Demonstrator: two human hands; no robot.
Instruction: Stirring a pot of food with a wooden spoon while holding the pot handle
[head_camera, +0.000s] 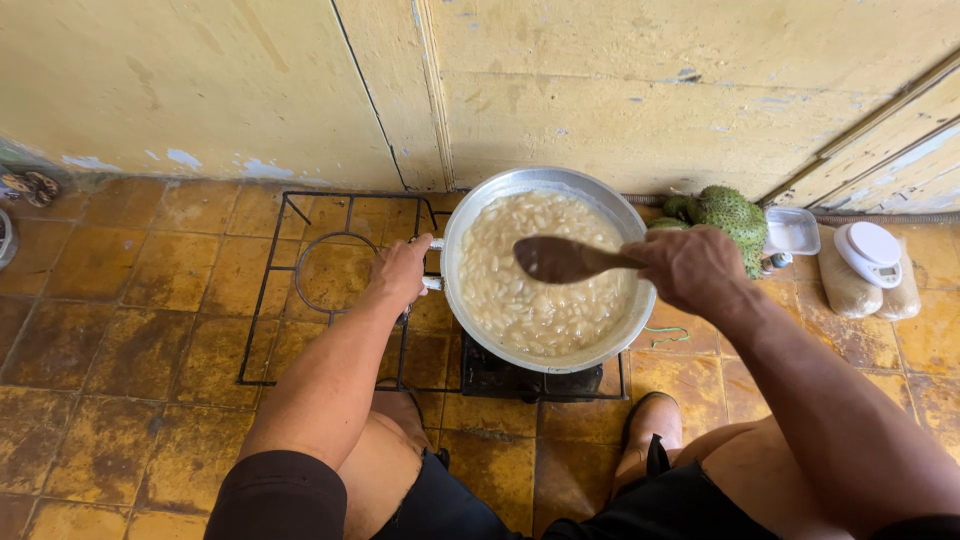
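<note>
A silver pan full of white beans in pale liquid sits on the right side of a black wire stove rack on the tiled floor. My left hand grips the pan's handle at its left rim. A dark wooden spoon is held in my right hand, with its bowl raised just above the beans near the pan's middle.
A green spiky fruit lies right of the pan against the yellow wall, beside a white plastic tub, a small white scale and bagged brown goods. My knees and sandaled foot are near the rack's front.
</note>
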